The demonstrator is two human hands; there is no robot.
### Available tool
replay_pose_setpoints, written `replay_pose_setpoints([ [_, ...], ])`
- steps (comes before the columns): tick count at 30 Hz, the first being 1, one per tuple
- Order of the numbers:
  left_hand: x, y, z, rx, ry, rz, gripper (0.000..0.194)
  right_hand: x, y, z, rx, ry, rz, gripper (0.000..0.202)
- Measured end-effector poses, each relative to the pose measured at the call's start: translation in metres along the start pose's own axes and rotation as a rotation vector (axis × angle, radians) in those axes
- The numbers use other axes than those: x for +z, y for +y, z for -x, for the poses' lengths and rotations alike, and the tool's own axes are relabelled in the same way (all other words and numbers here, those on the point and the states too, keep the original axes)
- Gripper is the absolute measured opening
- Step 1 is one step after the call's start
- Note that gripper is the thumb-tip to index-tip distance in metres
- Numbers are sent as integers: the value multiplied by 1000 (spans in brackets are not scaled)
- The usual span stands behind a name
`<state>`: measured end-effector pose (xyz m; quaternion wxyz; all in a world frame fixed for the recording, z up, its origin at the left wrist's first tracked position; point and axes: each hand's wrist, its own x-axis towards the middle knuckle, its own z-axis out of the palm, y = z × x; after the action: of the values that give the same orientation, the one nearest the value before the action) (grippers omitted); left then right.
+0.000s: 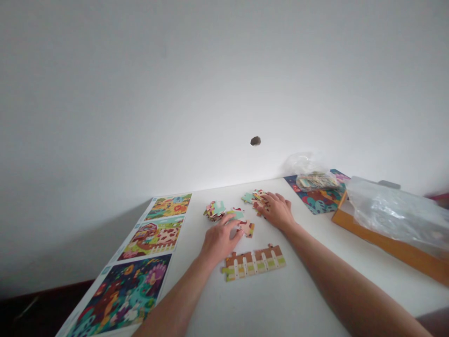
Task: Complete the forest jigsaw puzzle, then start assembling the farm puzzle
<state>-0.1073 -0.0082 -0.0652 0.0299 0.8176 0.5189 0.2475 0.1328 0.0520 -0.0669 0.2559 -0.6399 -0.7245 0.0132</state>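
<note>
Joined puzzle pieces showing a white fence (254, 263) lie on the white table, near the wrist side of my left hand. Fingers spread, my left hand (220, 238) touches loose pieces beside a small pile (214, 210). A brown and cream piece (247, 228) lies just right of its fingertips. My right hand (277, 209) rests with spread fingers on another pile of loose pieces (249, 197), partly covering it. Neither hand visibly grips a piece.
A sheet with three printed pictures (154, 236) lies at the left. At the back right, a bag of pieces (315, 180) sits on a dark picture (321, 201). An orange-edged box (372, 238) holding clear plastic (393, 210) stands at the right. A wall (210, 93) rises behind.
</note>
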Motion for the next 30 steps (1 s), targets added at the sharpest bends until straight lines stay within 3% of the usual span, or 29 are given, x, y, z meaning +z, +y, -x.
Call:
replay_pose_setpoints([
  [8, -5, 9, -2, 9, 3, -58, 26, -4, -2, -1, 36, 76, -44, 12],
  [11, -4, 7, -3, 5, 9, -34, 24, -3, -2, -2, 15, 107, -46, 28],
  [14, -3, 3, -1, -4, 18, 17, 23, -2, -2, -1, -57, 53, -62, 41],
  [19, -4, 2, 2, 6, 28, 75, 23, -2, 1, 3, -72, 33, -145, 23],
  [25, -7, 2, 1, -9, 29, 157, 22, -8, 1, 10, -48, 41, -190, 22],
  [30, -14, 9, 14, -58, 142, 364, 26, -10, 4, 4, 87, 91, -242, 22],
])
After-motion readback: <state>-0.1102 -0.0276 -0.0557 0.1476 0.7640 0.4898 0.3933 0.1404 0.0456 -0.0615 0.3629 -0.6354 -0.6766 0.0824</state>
